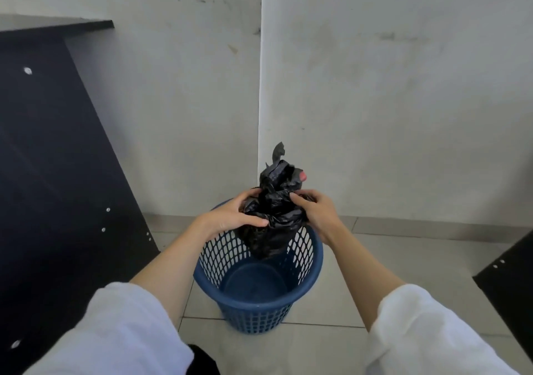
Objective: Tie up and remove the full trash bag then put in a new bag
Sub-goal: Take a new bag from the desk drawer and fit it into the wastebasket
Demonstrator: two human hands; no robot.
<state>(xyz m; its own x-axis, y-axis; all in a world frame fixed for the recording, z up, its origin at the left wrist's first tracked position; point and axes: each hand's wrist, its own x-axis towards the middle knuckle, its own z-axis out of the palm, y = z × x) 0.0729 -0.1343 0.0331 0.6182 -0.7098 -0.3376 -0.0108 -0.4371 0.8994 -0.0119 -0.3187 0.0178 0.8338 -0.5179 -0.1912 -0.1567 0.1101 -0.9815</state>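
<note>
Frame centre: left hand [230, 219] and right hand [313, 211] both clenched on black trash bag [269, 230], held above blue bin [313, 262], inside bare.

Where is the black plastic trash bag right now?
In the head view, centre frame, the black plastic trash bag is held between the left hand and right hand, above the blue perforated plastic bin.

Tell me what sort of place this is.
Probably a plain office or workroom corner, though that is a guess. A blue mesh wastebasket stands on a tiled floor by scuffed white walls, with a dark flat-pack desk panel beside it, its fittings showing.
</note>
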